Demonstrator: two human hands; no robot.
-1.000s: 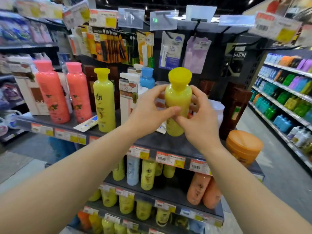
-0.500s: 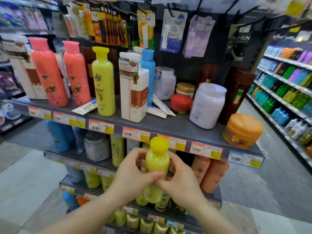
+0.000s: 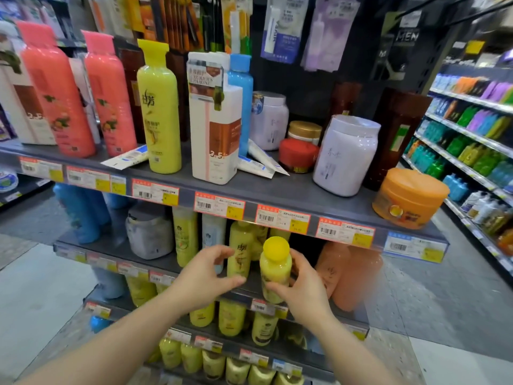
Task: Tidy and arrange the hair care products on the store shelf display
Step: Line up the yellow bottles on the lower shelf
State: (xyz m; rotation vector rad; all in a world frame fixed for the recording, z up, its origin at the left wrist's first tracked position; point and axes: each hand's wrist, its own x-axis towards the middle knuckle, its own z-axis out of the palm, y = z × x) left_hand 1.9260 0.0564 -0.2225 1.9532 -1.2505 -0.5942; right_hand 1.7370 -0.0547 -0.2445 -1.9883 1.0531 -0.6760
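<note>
Right hand [image 3: 302, 291] grip: holds yellow bottle [image 3: 274, 269] | left hand [image 3: 205, 276]: fingers loose, holding nothing

Top shelf [image 3: 249, 190] in front of me: two pink bottles [image 3: 58, 104], tall yellow bottle [image 3: 159, 112], white box-shaped bottle [image 3: 215, 120], blue bottle [image 3: 241, 101], flat tubes [image 3: 126, 159], white jars [image 3: 345, 157], red jar [image 3: 298, 155], orange tub [image 3: 408, 198] at right edge.

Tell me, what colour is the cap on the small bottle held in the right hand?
Bright yellow, like the bottle itself; the cap shows clearly in the head view, above the right hand.
</note>
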